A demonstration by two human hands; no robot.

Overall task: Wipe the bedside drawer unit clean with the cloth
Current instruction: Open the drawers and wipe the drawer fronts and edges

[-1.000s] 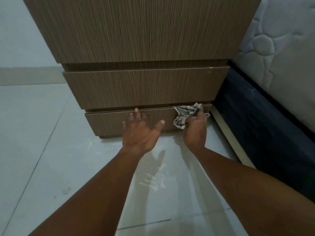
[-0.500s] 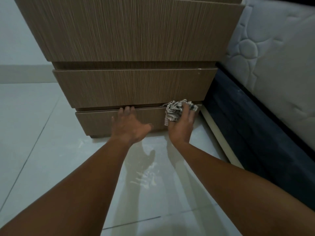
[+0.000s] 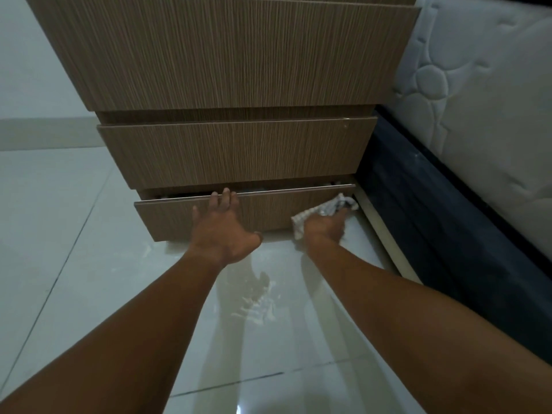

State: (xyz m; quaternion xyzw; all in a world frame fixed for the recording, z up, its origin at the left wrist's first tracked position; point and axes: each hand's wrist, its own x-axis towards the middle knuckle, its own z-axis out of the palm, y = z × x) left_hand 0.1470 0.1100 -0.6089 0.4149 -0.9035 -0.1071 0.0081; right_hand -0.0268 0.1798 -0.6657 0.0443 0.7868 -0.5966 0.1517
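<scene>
The brown wood-grain drawer unit [image 3: 236, 153] stands on the floor with three drawer fronts. Its bottom drawer [image 3: 173, 213] is pulled out a little, showing a dark gap along its top edge. My left hand [image 3: 222, 228] lies flat against the bottom drawer front, fingertips reaching the top edge. My right hand [image 3: 325, 227] holds a checked cloth [image 3: 325, 209] bunched against the lower right end of the same drawer front, close to the floor. Its fingers are hidden behind the cloth.
A white quilted mattress [image 3: 484, 94] on a dark bed base [image 3: 433, 210] stands right beside the unit, with a pale strip [image 3: 385, 237] along the floor. Glossy light floor tiles [image 3: 74, 249] stretch left and toward me. A pale wall [image 3: 33, 73] is behind.
The bottom drawer has come out slightly. My right hand with the cloth moved down from the drawer's top edge to its lower right. My left hand's fingertips reached the top edge.
</scene>
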